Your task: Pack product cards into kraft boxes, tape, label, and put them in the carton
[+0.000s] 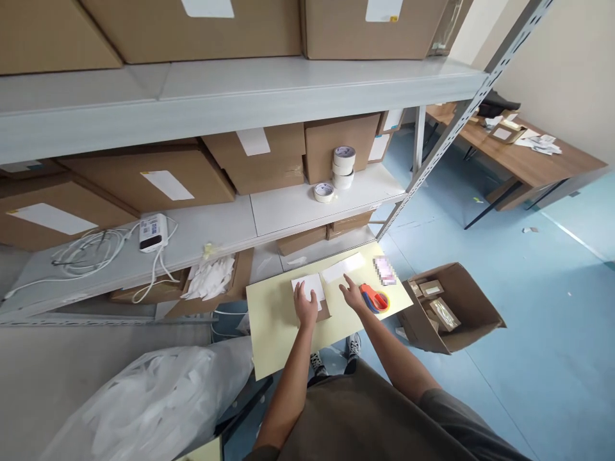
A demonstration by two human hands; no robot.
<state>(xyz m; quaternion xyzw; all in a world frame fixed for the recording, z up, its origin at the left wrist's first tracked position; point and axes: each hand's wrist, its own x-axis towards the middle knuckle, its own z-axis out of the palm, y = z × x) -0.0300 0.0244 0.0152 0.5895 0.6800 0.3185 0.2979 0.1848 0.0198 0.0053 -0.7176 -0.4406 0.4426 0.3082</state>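
Note:
On the pale yellow table point(269, 326) sits a small cardboard box point(323, 312) with a white sheet point(314, 282) on top. My left hand point(306, 304) rests on that sheet and box, fingers spread. Just right of it, my right hand point(352, 294) hovers near the lower edge of a white paper strip point(343, 267), fingers apart and holding nothing. A red tape dispenser point(369, 296) with coloured rings lies beside my right wrist. Farther right is a pinkish item point(385, 270), blurred out.
An open carton point(473, 304) holding small boxes stands on the floor at right. Grey shelving point(206, 224) with cartons, tape rolls point(343, 168) and a power strip point(152, 232) rises ahead. A plastic bag point(158, 397) bulges at lower left. A brown desk point(538, 150) stands back right.

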